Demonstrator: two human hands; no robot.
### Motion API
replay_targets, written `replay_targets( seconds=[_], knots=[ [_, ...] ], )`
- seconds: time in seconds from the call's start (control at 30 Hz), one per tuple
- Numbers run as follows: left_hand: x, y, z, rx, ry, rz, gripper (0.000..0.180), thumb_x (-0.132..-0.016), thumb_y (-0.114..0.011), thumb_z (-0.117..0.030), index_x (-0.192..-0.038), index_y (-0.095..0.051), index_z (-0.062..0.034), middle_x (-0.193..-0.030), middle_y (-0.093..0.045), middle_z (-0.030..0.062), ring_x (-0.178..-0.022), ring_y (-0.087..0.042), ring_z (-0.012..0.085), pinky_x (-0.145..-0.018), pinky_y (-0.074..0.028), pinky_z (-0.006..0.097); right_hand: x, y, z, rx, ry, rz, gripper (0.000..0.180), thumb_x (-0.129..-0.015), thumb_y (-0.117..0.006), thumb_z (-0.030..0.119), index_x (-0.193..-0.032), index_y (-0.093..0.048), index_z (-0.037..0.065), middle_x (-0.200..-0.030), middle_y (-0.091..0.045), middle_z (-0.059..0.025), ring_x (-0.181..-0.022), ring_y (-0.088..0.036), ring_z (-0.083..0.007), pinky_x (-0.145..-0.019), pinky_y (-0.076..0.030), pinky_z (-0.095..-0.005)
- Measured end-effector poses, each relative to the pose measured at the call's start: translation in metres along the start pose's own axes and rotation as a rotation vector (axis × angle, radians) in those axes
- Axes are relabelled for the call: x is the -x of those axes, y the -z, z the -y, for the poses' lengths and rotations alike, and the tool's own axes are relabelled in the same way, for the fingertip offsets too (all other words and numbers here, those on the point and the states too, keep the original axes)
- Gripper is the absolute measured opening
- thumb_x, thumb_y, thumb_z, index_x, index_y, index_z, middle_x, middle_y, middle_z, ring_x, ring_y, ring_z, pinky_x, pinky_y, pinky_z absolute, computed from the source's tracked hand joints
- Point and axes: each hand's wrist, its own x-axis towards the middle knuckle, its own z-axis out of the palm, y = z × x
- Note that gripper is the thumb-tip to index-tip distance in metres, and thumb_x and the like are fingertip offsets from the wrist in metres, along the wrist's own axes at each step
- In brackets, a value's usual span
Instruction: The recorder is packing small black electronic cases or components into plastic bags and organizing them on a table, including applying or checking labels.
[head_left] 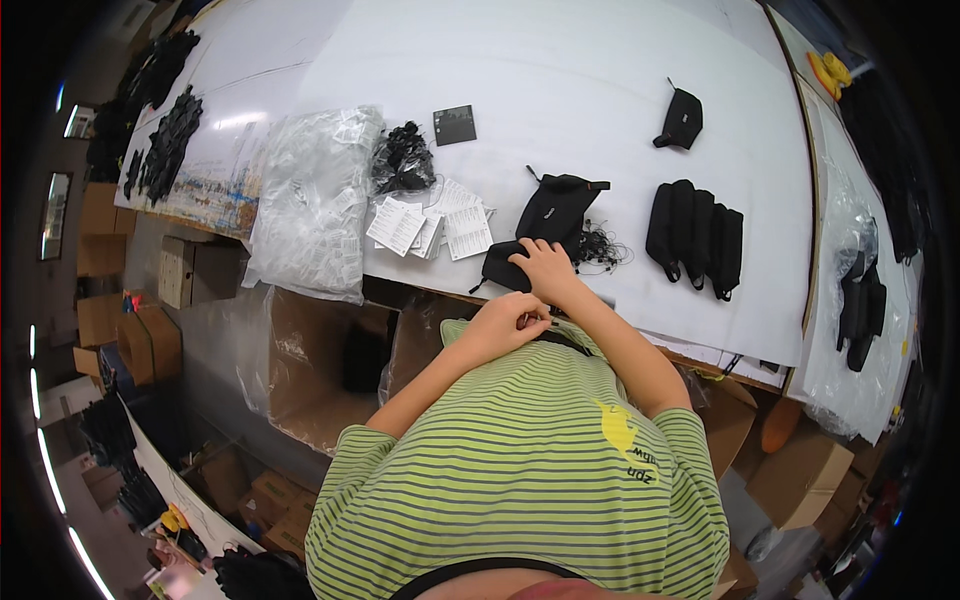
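My left hand [512,325] is at the table's front edge, close to my shirt, with its fingers curled into a pinch. What they hold, if anything, is too small to make out. Just beyond it my right hand [547,270] lies with fingers spread on a black fabric pouch [505,266] at the table edge. A second black pouch [562,207] with a zip and a loop at its corner lies right behind. A tangle of thin black cords [600,246] sits to its right. Left of the pouches are piles of printed white cards [398,224].
A large clear plastic bag [315,190] covers the table's left part, beside a bag of black cords [404,158] and a dark square card [455,124]. Several black pouches [693,235] stand in a row at right, with another pouch [681,118] behind. Cardboard boxes [325,360] are below the table.
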Motion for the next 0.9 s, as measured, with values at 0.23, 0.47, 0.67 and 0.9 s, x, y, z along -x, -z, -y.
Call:
replay_targets(
  seconds=[0.23,0.47,0.67,0.9],
  knots=[
    [0.013,0.011,0.035,0.018,0.050,-0.322,0.024,-0.081,-0.063,-0.010,-0.103,-0.057,-0.0050,-0.106,-0.056,0.0055,-0.096,-0.055,0.0214,-0.083,-0.043,0.033,0.013,0.034,-0.028,-0.625,-0.185,-0.019,0.039,-0.063,-0.069,0.019,-0.101,-0.064,0.009,-0.101,-0.062,-0.0093,-0.086,-0.062,-0.0239,-0.078,-0.049,-0.0324],
    [-0.007,0.018,0.022,-0.598,-0.287,-0.425,0.030,-0.071,-0.067,-0.008,-0.100,-0.060,-0.0088,-0.103,-0.057,0.0031,-0.100,-0.051,0.0237,-0.088,-0.035,0.039,0.025,0.080,-0.023,-1.172,-0.309,0.204,0.036,-0.074,-0.067,0.017,-0.106,-0.062,0.002,-0.091,-0.064,-0.0049,-0.081,-0.058,-0.0121,-0.077,-0.046,-0.0262],
    [-0.022,0.036,0.019,-0.510,-0.483,-0.368,0.027,-0.060,-0.067,0.000,-0.085,-0.062,-0.0065,-0.089,-0.058,0.0026,-0.090,-0.053,0.0235,-0.078,-0.041,0.037,0.036,0.095,-0.018,-1.369,-0.308,0.233,0.036,-0.075,-0.069,0.021,-0.104,-0.061,0.002,-0.087,-0.064,-0.0050,-0.079,-0.057,-0.0109,-0.076,-0.045,-0.0241],
    [-0.016,0.042,0.002,-0.566,-0.527,-0.378,0.025,-0.059,-0.067,0.000,-0.082,-0.063,-0.0089,-0.103,-0.062,0.0037,-0.106,-0.054,0.0254,-0.083,-0.043,0.034,0.055,0.139,0.014,-0.865,-0.160,-0.092,0.044,-0.073,-0.071,0.019,-0.112,-0.054,0.006,-0.106,-0.057,-0.0050,-0.092,-0.058,-0.0181,-0.081,-0.044,-0.0275]
  ],
)
